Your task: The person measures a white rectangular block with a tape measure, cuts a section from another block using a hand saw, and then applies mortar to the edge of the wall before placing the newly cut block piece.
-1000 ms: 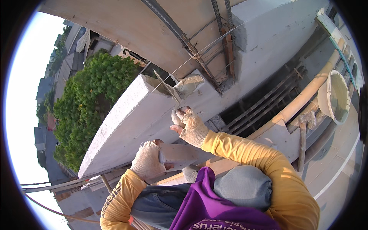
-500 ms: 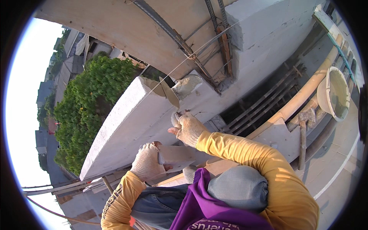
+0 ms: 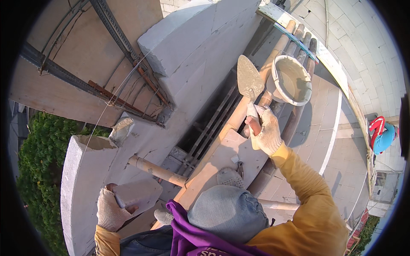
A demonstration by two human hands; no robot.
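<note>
My left hand (image 3: pixel 112 210), in a pale knit glove, grips a light grey block (image 3: pixel 139 195) at the low left, beside the curved white block wall (image 3: pixel 79 183). My gloved right hand (image 3: pixel 269 131) is closed around the handle of a pointed trowel (image 3: pixel 249 77), whose blade points away from me and is coated with grey mortar. Just right of the blade, a round bucket (image 3: pixel 274 73) holds wet grey mortar (image 3: pixel 294 81). Mortar also covers part of the wall's top end, where a small lump (image 3: pixel 121 129) sits. A thin string runs above that end.
Bamboo poles (image 3: pixel 282 45) and a plank (image 3: pixel 232 149) lie beside a dark gap with bars. Steel rebar (image 3: pixel 115 36) stands by a brown panel at the upper left. Trees (image 3: pixel 42 170) lie below the wall. A person in blue and red (image 3: pixel 382 134) is at the far right.
My view has swung to the right. My right hand has carried the trowel away from the wall top to beside the mortar bucket. My left hand still holds the block by the wall.
</note>
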